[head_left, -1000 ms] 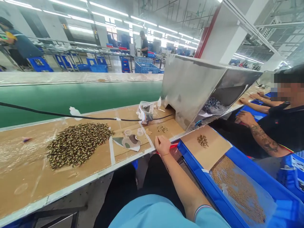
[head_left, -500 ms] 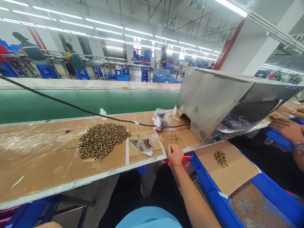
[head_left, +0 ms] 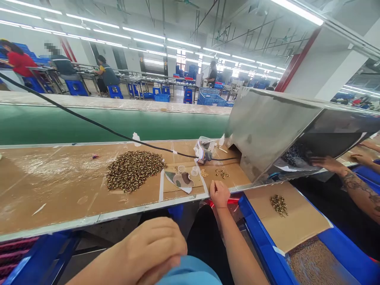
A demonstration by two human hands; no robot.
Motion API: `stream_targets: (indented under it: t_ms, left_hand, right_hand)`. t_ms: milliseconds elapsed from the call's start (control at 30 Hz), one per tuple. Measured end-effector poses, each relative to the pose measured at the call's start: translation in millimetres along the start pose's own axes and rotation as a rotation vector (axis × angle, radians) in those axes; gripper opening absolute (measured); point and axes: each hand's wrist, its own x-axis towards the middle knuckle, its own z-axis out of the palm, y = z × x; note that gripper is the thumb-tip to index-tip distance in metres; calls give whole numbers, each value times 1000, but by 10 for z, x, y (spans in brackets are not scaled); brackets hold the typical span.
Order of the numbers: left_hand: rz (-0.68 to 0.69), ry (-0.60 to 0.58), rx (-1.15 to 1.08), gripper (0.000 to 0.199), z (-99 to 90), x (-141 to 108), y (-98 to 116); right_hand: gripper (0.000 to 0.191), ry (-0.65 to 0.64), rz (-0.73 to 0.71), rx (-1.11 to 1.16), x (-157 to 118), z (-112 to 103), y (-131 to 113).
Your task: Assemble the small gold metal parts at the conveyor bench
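My right hand (head_left: 219, 194) rests as a closed fist on the front edge of the workbench, with nothing showing in it. Close to my body, above my lap, my left hand (head_left: 154, 245) is raised with its fingers curled in; its palm is hidden and no object shows. A large heap of small brass-coloured metal parts (head_left: 135, 170) lies on the bench to the left. Just beyond my right fist are a few similar parts (head_left: 222, 173) and a small cluster of pale beads (head_left: 204, 173). A camouflage cloth piece (head_left: 179, 180) lies left of the fist.
A black cable (head_left: 97, 123) crosses the bench to a metal housing (head_left: 267, 122). Small clear cups (head_left: 194, 171) stand near the cloth. At right, cardboard (head_left: 297, 217) bearing brass parts covers part of a blue bin (head_left: 258, 233). A co-worker's tattooed arm (head_left: 354, 186) reaches into the housing.
My left hand has risen from the bottom left edge to in front of my body. My right fist stays at the bench edge. The co-worker's hand has moved left into the housing.
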Motion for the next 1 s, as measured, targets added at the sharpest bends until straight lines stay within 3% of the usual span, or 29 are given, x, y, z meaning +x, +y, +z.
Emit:
stream_targets:
  t_ms: [133,333,767,1000]
  left_hand:
    - [-38,-51,-17,25,45,368,-71]
    - [-112,-100,-6,28,328,401,-375]
    - [-168,-44,-104,27,490,846,-950]
    - [-325,53,-245,34,653,846,-1210]
  right_hand:
    - [40,-11,7,-3,-16,19,14]
    - [39,-34,17,5,-30,11,19]
    - [37,-113,6,-1,-17,-75,-4]
    - [22,-326,159,220,71,-138,57]
